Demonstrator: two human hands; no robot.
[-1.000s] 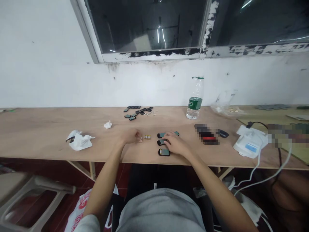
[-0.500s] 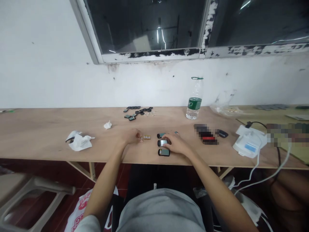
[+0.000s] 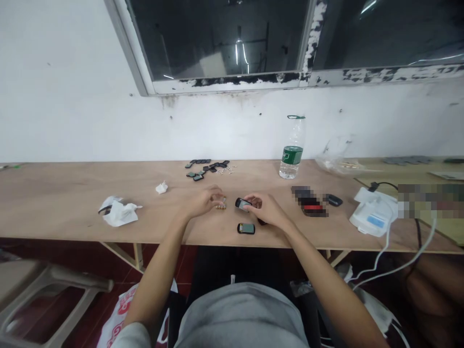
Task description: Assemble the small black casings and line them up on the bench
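A black device (image 3: 242, 204) sat tilted in the pinch of the right hand (image 3: 268, 209).
Thumb and fingers gripped its right end, so its other end pointed free toward the small parts (image 3: 223, 206); a narrow gap lay between. Over those parts curved the left hand (image 3: 202, 202), though whether its fingertips pinched one, I could not tell. A second device (image 3: 248, 228) lay flat near the front edge of the table (image 3: 155, 231). Dark pieces (image 3: 209, 168) clustered by the rear edge, a water bottle (image 3: 291, 162) standing upright to their right. Wide tabletop stretched from the left hand to the crumpled tissue (image 3: 119, 213).
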